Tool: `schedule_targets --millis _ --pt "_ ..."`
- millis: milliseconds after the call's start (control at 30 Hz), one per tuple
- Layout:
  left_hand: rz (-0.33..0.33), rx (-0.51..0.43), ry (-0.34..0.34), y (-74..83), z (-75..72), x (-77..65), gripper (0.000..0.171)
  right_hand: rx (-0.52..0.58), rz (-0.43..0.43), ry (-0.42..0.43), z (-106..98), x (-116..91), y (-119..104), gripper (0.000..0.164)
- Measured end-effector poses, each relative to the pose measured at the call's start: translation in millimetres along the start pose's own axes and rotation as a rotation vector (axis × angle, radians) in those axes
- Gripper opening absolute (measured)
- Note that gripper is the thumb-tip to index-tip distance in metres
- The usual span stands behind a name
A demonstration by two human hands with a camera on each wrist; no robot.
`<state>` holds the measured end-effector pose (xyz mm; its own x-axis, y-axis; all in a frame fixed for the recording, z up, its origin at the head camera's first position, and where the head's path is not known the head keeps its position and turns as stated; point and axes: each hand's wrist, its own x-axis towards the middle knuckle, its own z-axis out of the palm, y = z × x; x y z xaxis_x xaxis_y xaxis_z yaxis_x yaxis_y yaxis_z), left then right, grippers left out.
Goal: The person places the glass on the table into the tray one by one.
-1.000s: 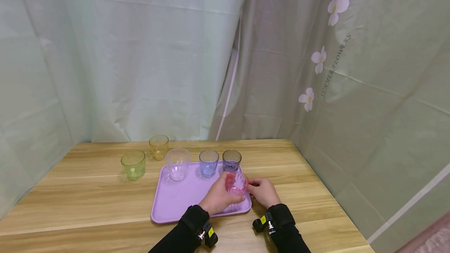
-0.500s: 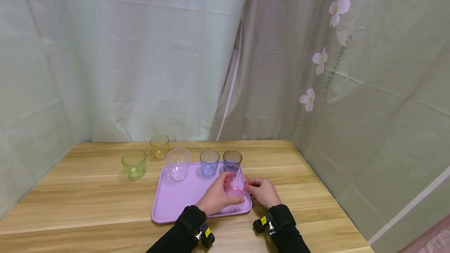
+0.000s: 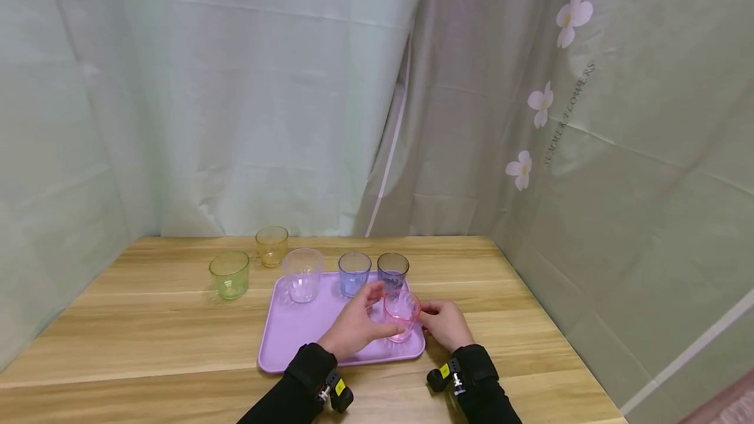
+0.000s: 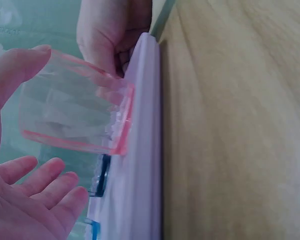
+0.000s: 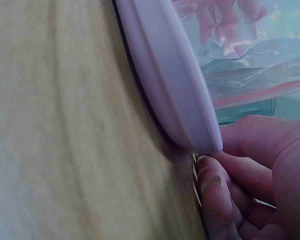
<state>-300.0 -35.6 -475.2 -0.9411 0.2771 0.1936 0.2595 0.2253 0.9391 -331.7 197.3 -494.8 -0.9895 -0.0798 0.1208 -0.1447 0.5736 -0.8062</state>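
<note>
A pink glass point(image 3: 403, 311) stands upright on the right part of the purple tray point(image 3: 297, 332). My left hand point(image 3: 352, 327) is beside it, with thumb and fingers spread apart. In the left wrist view the thumb tip overlaps the rim of the glass, while the other fingers are away from its wall. My right hand point(image 3: 446, 324) pinches the tray's right edge, thumb over the rim and fingers below, as the right wrist view shows. Along the tray's back stand a clear glass point(image 3: 303, 278), a blue glass point(image 3: 355, 275) and a dark grey glass point(image 3: 393, 269).
A green glass point(image 3: 230, 276) and a yellow glass point(image 3: 272, 247) stand on the wooden table point(image 3: 147, 319), left of the tray. Pale curtains point(image 3: 265, 116) hang behind the table and along its right side.
The pink glass has come down onto the tray, and my left fingers have opened away from it. My right hand stays at the tray's edge. The head view has shifted slightly.
</note>
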Motion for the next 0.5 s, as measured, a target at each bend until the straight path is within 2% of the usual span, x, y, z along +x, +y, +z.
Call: schedule_targets --millis 267,500 --pt "-0.007 -0.001 0.005 11.2 -6.4 -1.2 0.103 -0.001 0.007 0.003 0.0 -0.7 -1.0 0.02" --pt "0.018 -0.001 0.018 14.6 -11.8 -0.8 0.099 -0.009 0.032 0.006 0.1 -1.4 -5.3 0.02"
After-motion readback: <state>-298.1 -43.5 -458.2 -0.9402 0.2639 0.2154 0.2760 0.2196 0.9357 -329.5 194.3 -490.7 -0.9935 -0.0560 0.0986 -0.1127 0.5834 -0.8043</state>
